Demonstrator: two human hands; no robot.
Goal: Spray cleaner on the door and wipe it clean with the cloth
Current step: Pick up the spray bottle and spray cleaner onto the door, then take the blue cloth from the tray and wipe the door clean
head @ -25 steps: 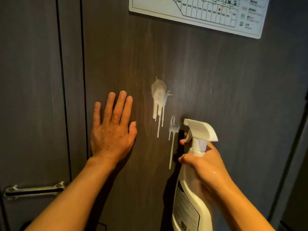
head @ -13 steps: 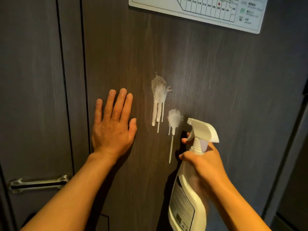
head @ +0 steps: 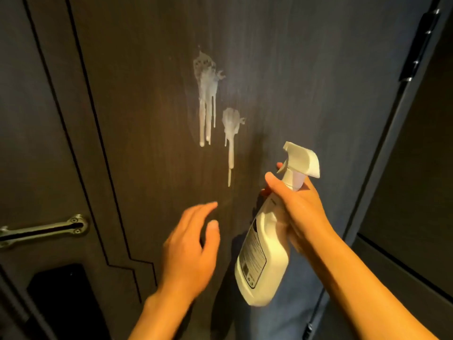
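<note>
Door (head: 306,69): dark wood-grain panel filling the view, with two white foam patches near its middle.
Right hand (head: 301,212): fingers wrapped tight round the neck of the spray bottle (head: 263,256), one fingertip at the trigger; nozzle tilted up toward the door, just off its surface.
Left hand (head: 190,251): fingers spread and loosely curled, holding nothing, near the door below the foam; I cannot tell whether they touch it.
Upper foam (head: 204,77): three drips running down.
Lower foam (head: 231,121): one long drip, its tip near the left fingertips.
Cloth: not in view.
Risk, runs: foam likely streaks on toward the lower edge of the door while no cloth is at hand.
Risk, bare hand: reaching in could smear cleaner on skin.
Risk, handle (head: 44,229): toward the left edge, apart from the foam; a wide wipe may wet it.
</note>
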